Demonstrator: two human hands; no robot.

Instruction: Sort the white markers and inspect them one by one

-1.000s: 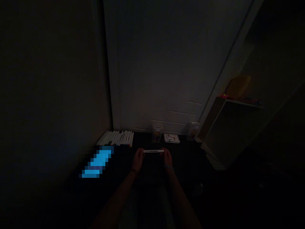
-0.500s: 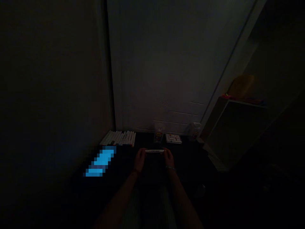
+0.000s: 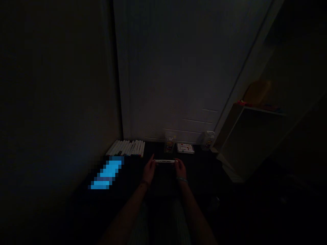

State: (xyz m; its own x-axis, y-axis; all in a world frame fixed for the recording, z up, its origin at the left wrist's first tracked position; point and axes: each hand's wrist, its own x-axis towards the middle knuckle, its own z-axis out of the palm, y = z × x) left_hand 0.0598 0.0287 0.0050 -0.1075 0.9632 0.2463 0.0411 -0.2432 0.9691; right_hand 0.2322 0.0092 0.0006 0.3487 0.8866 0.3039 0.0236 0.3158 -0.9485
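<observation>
A white marker (image 3: 165,161) with dark print on its barrel lies level between my two hands, above the dark tabletop. My left hand (image 3: 149,168) is at its left end, the index finger lifted away and the other fingers closed at the tip. The right end is pinched by my right hand (image 3: 181,168). Beyond the left hand, a row of white markers (image 3: 127,148) lies side by side at the back of the table. The room is very dark, so fine finger detail is hard to make out.
Against the wall stand a clear plastic case (image 3: 170,144), a flat case of markers (image 3: 185,148) and another clear case (image 3: 208,140). A glowing blurred screen (image 3: 107,173) lies on the left of the dark table (image 3: 201,173). To the right is a cabinet (image 3: 251,143).
My left index finger has lifted off the marker's end and points up. The marker has turned slightly, showing more of its print. The right hand keeps its grip.
</observation>
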